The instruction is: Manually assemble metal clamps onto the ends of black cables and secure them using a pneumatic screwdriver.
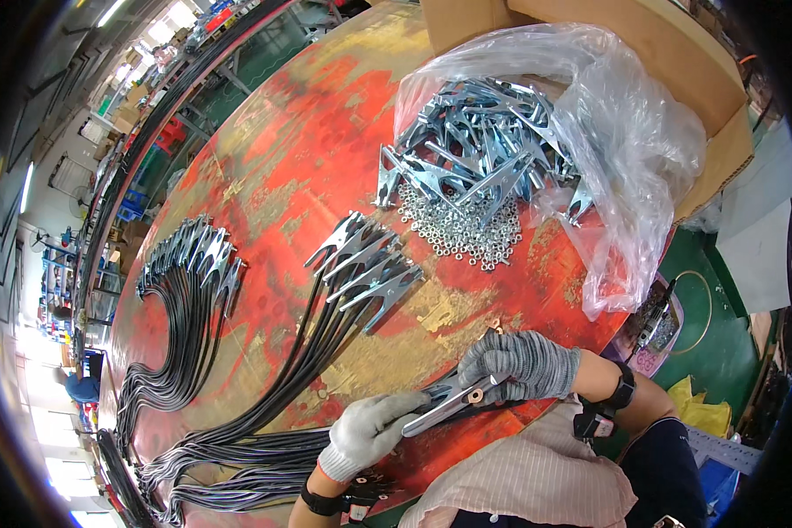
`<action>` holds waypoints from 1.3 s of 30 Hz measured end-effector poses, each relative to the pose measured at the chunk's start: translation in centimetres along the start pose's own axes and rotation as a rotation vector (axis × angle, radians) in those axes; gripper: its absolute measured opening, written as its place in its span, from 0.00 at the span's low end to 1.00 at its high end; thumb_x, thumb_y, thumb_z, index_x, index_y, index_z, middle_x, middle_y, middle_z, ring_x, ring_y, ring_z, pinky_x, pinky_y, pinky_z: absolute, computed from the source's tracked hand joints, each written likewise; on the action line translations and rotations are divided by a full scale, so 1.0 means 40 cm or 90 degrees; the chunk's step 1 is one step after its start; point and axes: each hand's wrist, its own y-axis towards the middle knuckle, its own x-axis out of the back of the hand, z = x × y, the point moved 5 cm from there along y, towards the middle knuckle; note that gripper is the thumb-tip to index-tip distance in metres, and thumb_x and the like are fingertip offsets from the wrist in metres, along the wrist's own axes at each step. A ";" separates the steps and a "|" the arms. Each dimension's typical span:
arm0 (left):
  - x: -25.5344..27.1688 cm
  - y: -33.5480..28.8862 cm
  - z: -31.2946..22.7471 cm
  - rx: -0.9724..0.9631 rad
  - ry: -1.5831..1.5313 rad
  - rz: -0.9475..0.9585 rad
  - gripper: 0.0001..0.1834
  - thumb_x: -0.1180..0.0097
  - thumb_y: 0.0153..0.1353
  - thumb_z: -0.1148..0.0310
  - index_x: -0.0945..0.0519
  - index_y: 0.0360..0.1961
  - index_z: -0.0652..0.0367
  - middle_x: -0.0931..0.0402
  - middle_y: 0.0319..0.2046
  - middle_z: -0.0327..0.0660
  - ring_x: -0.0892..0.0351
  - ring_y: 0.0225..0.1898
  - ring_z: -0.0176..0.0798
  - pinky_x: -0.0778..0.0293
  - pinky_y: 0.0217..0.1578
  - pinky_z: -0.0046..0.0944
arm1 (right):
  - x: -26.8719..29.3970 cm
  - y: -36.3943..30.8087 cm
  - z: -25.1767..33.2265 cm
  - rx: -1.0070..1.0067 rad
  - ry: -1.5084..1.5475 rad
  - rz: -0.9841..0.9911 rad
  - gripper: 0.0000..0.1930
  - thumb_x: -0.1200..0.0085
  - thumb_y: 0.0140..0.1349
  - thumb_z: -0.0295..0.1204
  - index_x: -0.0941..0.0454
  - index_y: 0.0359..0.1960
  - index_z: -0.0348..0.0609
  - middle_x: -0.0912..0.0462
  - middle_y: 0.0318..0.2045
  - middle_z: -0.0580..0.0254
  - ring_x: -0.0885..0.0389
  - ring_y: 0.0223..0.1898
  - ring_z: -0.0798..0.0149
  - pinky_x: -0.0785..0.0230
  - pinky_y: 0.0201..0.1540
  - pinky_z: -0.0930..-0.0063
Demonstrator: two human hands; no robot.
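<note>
Both hands, left hand (370, 431) and right hand (519, 363), pinch one metal clamp (453, 403); hold it steady over the worktop (308, 158).

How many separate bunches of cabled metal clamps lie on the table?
2: one bunch at the far left, one bunch mid-table. Loose clamps fill the plastic bag; both hands hold another clamp.

Surface (264, 176): worn red paint with yellow patches, round-looking.
Floor (722, 343): green, right of the surface.
Light: bright windows (35, 352) far left of the surface; ceiling strip lights (110, 12) above it.
Shelving (123, 106): cluttered, beyond the surface.
</note>
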 end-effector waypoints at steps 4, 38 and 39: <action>0.003 -0.002 -0.017 -0.004 0.052 -0.009 0.22 0.46 0.52 0.77 0.21 0.51 0.56 0.19 0.41 0.50 0.19 0.39 0.53 0.23 0.40 0.44 | 0.001 0.001 -0.020 -0.136 0.069 0.058 0.17 0.41 0.60 0.43 0.24 0.45 0.49 0.22 0.38 0.60 0.21 0.41 0.54 0.28 0.44 0.64; 0.009 -0.023 -0.012 0.098 0.057 -0.131 0.17 0.37 0.49 0.74 0.18 0.43 0.59 0.18 0.36 0.50 0.17 0.36 0.54 0.23 0.36 0.42 | -0.054 0.010 -0.048 -0.149 0.464 -0.063 0.18 0.47 0.68 0.39 0.25 0.54 0.41 0.18 0.42 0.67 0.23 0.47 0.74 0.31 0.53 0.75; 0.006 -0.022 -0.010 0.092 0.072 -0.135 0.15 0.36 0.49 0.74 0.18 0.41 0.60 0.18 0.33 0.50 0.17 0.34 0.53 0.23 0.35 0.41 | -0.052 0.013 -0.043 -0.149 0.464 -0.065 0.18 0.47 0.68 0.39 0.25 0.54 0.41 0.18 0.42 0.67 0.23 0.47 0.74 0.31 0.53 0.75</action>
